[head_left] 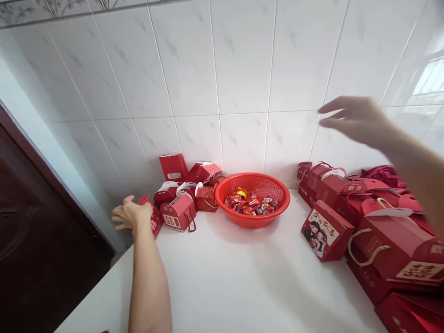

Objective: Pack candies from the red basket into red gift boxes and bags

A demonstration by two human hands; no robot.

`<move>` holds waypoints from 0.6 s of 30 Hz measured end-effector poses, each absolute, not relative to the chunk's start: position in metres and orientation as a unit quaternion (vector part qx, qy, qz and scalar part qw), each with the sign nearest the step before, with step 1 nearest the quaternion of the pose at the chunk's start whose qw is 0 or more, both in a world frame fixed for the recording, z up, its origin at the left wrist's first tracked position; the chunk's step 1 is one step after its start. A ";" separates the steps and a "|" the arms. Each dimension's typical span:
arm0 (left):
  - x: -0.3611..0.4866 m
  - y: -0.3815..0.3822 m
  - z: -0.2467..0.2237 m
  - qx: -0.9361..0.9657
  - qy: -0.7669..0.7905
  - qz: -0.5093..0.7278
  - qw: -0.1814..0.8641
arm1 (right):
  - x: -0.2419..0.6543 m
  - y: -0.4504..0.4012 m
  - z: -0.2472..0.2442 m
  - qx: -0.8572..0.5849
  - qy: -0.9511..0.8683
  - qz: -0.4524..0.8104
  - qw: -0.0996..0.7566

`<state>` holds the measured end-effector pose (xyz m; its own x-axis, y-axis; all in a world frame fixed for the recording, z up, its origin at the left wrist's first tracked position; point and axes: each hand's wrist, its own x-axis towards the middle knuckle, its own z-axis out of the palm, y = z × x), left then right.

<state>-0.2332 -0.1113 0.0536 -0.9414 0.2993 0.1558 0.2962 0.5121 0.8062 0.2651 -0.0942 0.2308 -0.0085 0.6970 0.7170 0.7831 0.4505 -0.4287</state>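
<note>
My left hand (131, 213) is at the far left end of the table, its fingers spread apart. Right against it stands a patterned red gift box (157, 223); whether the palm touches it I cannot tell. Beside that is a pink-red candy box (179, 213) with a white label and a dark red cord. High in front of the wall tiles, above the right-hand boxes, hovers my right hand (357, 118), slightly blurred, holding nothing, fingers stretched out and thumb apart. Wrapped candies (251, 203) lie in a red plastic basket (255, 224) between the two groups of boxes.
Several small red boxes (207, 198) crowd the wall left of the basket. On the right, many red boxes with rope handles (388, 240) are stacked, a box with a printed couple (326, 231) leaning in front. The white table (222, 277) meets a tiled wall (243, 83); a dark door (41, 222) stands left.
</note>
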 end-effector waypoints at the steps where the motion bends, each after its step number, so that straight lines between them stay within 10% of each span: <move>1: -0.235 -0.109 0.054 0.164 0.869 0.467 0.004 | 0.248 -0.092 0.227 -0.498 -0.728 -0.003 0.471; 18: -0.255 -0.106 0.051 0.236 0.854 0.463 0.020 | 0.148 -0.089 0.091 -0.321 -0.778 0.289 0.457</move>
<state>-0.2547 -0.1057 0.0513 -0.8874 0.4224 0.1848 0.3854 0.4596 0.8002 0.1483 -0.0892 0.0908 -0.3759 0.7633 0.5254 0.2358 0.6271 -0.7424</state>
